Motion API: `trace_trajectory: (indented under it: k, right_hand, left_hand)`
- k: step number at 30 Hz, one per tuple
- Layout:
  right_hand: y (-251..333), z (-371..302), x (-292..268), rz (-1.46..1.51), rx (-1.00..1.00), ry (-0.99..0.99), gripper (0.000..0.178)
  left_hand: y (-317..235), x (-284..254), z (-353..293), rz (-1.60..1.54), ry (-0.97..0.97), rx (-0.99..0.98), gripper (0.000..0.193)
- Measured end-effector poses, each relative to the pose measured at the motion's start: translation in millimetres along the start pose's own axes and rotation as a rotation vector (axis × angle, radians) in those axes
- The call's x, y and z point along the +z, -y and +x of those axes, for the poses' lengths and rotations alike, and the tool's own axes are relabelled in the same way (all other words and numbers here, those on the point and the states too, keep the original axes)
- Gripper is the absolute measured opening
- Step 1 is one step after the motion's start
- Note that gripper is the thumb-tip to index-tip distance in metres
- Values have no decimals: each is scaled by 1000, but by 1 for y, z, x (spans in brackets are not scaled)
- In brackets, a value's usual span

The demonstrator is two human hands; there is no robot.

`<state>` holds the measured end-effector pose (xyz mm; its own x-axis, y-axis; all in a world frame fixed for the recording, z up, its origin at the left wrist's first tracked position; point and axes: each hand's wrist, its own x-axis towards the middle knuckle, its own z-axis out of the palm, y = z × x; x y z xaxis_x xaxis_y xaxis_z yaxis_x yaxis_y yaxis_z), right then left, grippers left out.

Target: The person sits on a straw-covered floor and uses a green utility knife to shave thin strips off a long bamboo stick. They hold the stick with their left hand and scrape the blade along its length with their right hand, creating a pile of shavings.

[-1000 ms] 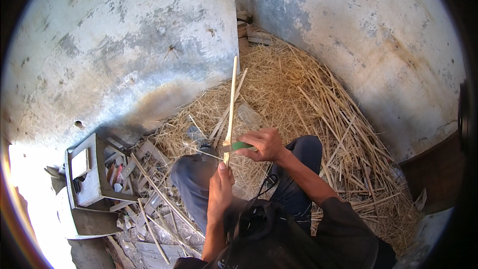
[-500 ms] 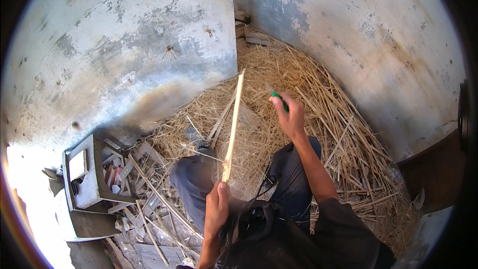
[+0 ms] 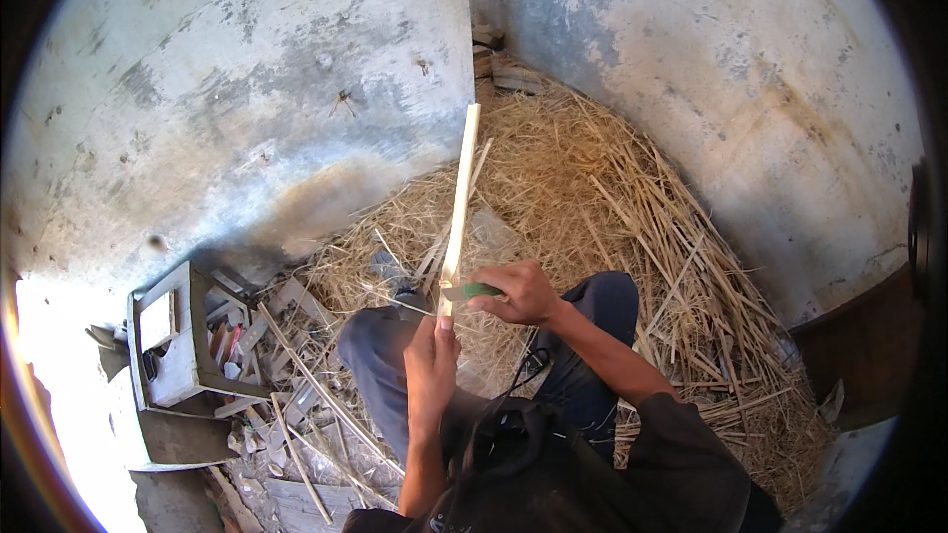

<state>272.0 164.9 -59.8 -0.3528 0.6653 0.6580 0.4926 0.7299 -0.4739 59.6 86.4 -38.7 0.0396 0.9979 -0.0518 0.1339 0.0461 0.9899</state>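
My left hand (image 3: 429, 360) is closed round the lower end of a pale split bamboo strip (image 3: 462, 194), which points up and away from me. A knob-like joint shows on the strip just above my fingers. My right hand (image 3: 523, 293) grips the green handle of a knife (image 3: 482, 289). Its short blade lies across the strip at that joint, just above my left hand. The far end of the strip rises over the pile of shavings.
Straw-like shavings (image 3: 553, 158) cover the floor ahead, with long thin strips (image 3: 681, 286) at the right. A wooden box (image 3: 178, 336) with scraps stands at the left. Stained walls (image 3: 296, 69) meet in the far corner. My bent knees (image 3: 602, 306) flank the work.
My right hand has come down and toward me with the knife, from above the shavings to the strip's joint. My left hand has lifted the strip slightly away from me.
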Motion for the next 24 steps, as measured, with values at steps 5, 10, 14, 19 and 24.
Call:
trace_trajectory:
  k: [5, 10, 14, 19, 24]
  right_hand:
    - [-1, -1, -5, -3, 20, 15, 36]
    - [-1, -1, -4, -27, 0, -4, 35]
    - [3, 5, -7, -36, -11, -29, 36]
    - [-5, 0, -9, -81, -56, -77, 42]
    - [-57, 3, -58, -93, 548, -267, 53]
  left_hand:
    - [0, 3, 0, 22, 5, 28, 44]
    - [-11, 5, 0, 93, -17, 24, 45]
    - [-7, 3, 0, 45, 29, 14, 47]
    - [1, 2, -1, 66, 64, 37, 49]
    - [6, -18, -44, -273, 349, -182, 48]
